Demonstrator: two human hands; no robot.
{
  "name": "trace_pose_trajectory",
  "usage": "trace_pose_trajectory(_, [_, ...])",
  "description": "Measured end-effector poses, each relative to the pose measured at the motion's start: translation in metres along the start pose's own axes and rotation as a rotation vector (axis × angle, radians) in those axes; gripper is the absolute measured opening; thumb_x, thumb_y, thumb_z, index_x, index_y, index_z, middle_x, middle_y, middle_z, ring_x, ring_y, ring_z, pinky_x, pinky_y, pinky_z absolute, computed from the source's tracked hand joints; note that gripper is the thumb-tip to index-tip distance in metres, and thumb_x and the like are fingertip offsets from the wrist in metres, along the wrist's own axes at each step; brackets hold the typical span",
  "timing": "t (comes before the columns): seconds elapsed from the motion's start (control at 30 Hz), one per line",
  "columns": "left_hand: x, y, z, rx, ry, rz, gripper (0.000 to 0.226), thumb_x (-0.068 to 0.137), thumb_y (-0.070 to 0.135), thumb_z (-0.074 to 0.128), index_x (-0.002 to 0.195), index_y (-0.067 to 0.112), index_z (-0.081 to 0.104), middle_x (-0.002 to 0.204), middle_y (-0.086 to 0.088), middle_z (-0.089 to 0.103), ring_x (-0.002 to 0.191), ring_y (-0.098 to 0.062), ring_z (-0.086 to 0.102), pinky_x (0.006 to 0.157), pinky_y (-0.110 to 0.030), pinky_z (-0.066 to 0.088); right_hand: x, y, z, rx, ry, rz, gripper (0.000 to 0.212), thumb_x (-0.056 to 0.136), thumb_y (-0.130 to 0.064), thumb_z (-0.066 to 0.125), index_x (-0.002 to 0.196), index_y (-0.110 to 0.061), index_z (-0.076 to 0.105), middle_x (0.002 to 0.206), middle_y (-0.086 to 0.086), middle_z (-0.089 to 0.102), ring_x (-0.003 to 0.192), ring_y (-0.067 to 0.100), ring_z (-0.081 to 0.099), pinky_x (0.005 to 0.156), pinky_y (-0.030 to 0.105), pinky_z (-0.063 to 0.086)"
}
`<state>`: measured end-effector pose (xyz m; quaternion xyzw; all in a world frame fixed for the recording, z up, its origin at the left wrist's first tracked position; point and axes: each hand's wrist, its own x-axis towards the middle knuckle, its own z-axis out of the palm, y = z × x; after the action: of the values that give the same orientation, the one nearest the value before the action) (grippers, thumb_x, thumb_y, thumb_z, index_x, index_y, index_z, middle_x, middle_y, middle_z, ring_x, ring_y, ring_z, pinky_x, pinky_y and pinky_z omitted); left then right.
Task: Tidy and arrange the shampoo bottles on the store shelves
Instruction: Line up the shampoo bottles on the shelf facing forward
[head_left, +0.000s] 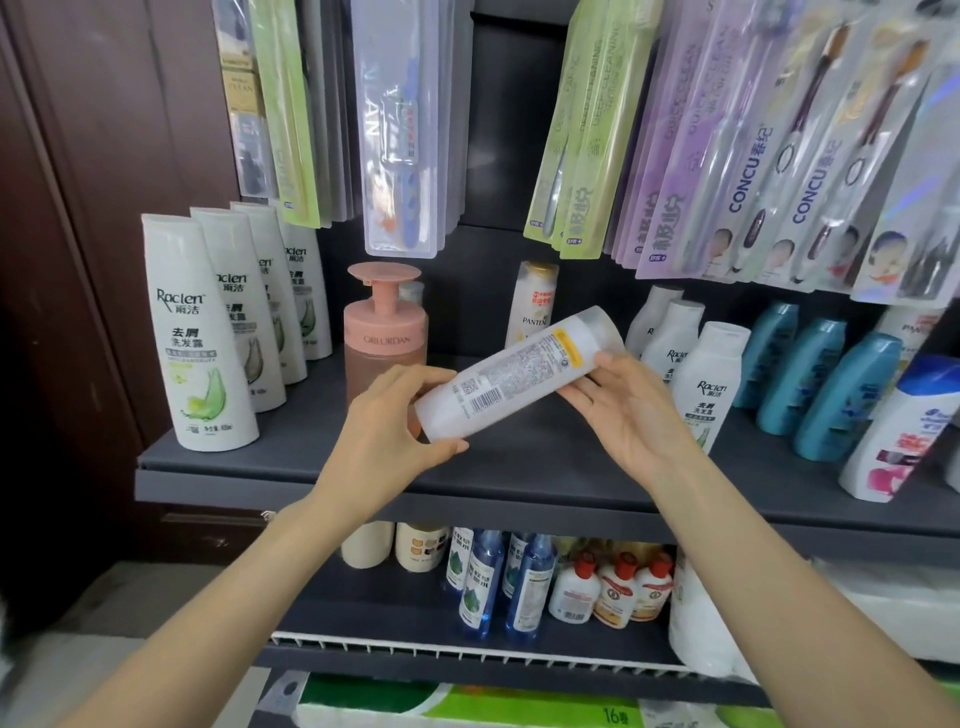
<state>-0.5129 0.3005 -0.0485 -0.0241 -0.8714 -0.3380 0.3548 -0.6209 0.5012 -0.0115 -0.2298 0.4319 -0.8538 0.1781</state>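
A white shampoo bottle (519, 371) lies tilted in the air above the grey shelf (519, 462), its barcode label facing me. My left hand (400, 421) grips its lower end and my right hand (618, 405) holds the upper end. A row of white Raclen bottles (197, 332) stands at the shelf's left. A pink pump bottle (384, 332) stands behind my left hand. A white Pantene bottle (535, 304) stands at the back. More white Raclen bottles (711, 374), teal bottles (821, 379) and a white-and-blue bottle (904, 431) fill the right.
Packaged toothbrushes (727, 156) hang above the shelf, low over the bottles. A lower shelf (467, 649) carries blue spray bottles (483, 582) and small red-capped bottles (613, 592). A dark wooden panel (78, 260) stands at the left.
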Motion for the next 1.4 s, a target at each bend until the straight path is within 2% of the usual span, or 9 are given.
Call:
trace_pose_trajectory(0.27, [0.004,0.004,0.005,-0.244,-0.119,-0.138,0.051,0.067,0.018,0.082,0.112,0.03,0.062,0.106,0.019,0.066,0.097,0.006,0.06,0.082,-0.006,0.044,0.003,-0.004,-0.002,-0.017,-0.041,0.013,0.037,0.086,-0.021,0.053,0.122,-0.012,0.052,0.129,0.015,0.058,0.116,0.029,0.059,0.089,0.041,0.054])
trace_pose_trajectory(0.43, [0.016,0.005,0.024,-0.297,-0.248,-0.198,0.042,0.075,0.019,0.075,0.112,0.031,0.061,0.105,0.016,0.067,0.097,0.002,0.062,0.089,-0.021,0.049,0.007,0.001,-0.006,-0.012,0.029,0.041,0.054,0.09,-0.015,0.055,0.141,-0.018,0.036,0.133,0.015,0.055,0.114,0.033,0.06,0.086,0.052,0.054])
trace_pose_trajectory(0.6, [0.031,0.004,0.051,-0.211,-0.359,-0.203,0.053,0.075,0.023,0.073,0.125,0.023,0.053,0.113,0.006,0.064,0.1,-0.007,0.061,0.092,-0.03,0.05,0.015,-0.006,-0.004,-0.229,0.135,0.006,0.039,0.09,-0.012,0.058,0.128,-0.005,0.05,0.115,0.011,0.065,0.106,0.028,0.065,0.085,0.05,0.055])
trace_pose_trajectory(0.73, [0.044,0.01,0.064,-0.239,-0.309,-0.204,0.052,0.077,0.021,0.072,0.126,0.024,0.053,0.112,0.005,0.063,0.097,-0.006,0.059,0.083,-0.017,0.046,0.019,-0.011,0.002,-0.382,0.186,-0.062,0.032,0.089,-0.01,0.061,0.12,-0.009,0.055,0.104,0.004,0.066,0.101,0.021,0.066,0.078,0.044,0.058])
trace_pose_trajectory(0.87, [0.059,0.021,0.069,-0.232,-0.289,-0.16,0.046,0.081,0.017,0.069,0.125,0.024,0.054,0.104,0.003,0.064,0.086,-0.004,0.06,0.072,-0.008,0.046,0.024,-0.004,0.004,-0.573,0.25,-0.119,0.034,0.083,-0.01,0.069,0.114,-0.016,0.055,0.1,-0.001,0.064,0.085,0.007,0.066,0.06,0.027,0.059])
trace_pose_trajectory(1.0, [0.07,0.025,0.068,-0.231,-0.234,-0.114,0.044,0.082,0.014,0.069,0.121,0.024,0.053,0.102,0.003,0.064,0.087,-0.004,0.061,0.072,-0.011,0.049,0.032,0.004,0.004,-0.725,0.27,-0.182,0.036,0.078,-0.016,0.075,0.106,-0.023,0.053,0.099,-0.004,0.062,0.094,0.014,0.065,0.074,0.042,0.059])
trace_pose_trajectory(1.1, [0.073,0.025,0.067,-0.287,-0.213,-0.12,0.041,0.082,0.013,0.069,0.118,0.025,0.053,0.102,0.006,0.064,0.092,-0.004,0.061,0.075,-0.012,0.049,0.037,0.002,0.004,-0.859,0.242,-0.229,0.031,0.08,-0.03,0.072,0.105,-0.024,0.055,0.099,-0.009,0.063,0.095,0.008,0.063,0.084,0.042,0.056])
trace_pose_trajectory(1.23, [0.075,0.028,0.065,-0.365,-0.153,-0.115,0.044,0.083,0.014,0.068,0.12,0.028,0.05,0.101,0.006,0.064,0.092,-0.008,0.063,0.081,-0.028,0.056,0.041,-0.006,0.0,-0.94,0.206,-0.238,0.028,0.08,-0.041,0.069,0.1,-0.023,0.059,0.095,-0.01,0.065,0.093,0.007,0.063,0.084,0.043,0.056])
trace_pose_trajectory(1.4, [0.089,0.043,0.057,-0.301,-0.094,0.047,0.063,0.08,0.013,0.071,0.13,0.037,0.04,0.107,0.01,0.059,0.095,-0.004,0.06,0.077,-0.013,0.051,0.045,-0.005,0.002,-1.023,0.225,-0.259,0.033,0.079,-0.043,0.069,0.098,-0.019,0.057,0.088,-0.008,0.064,0.085,0.01,0.064,0.076,0.043,0.058])
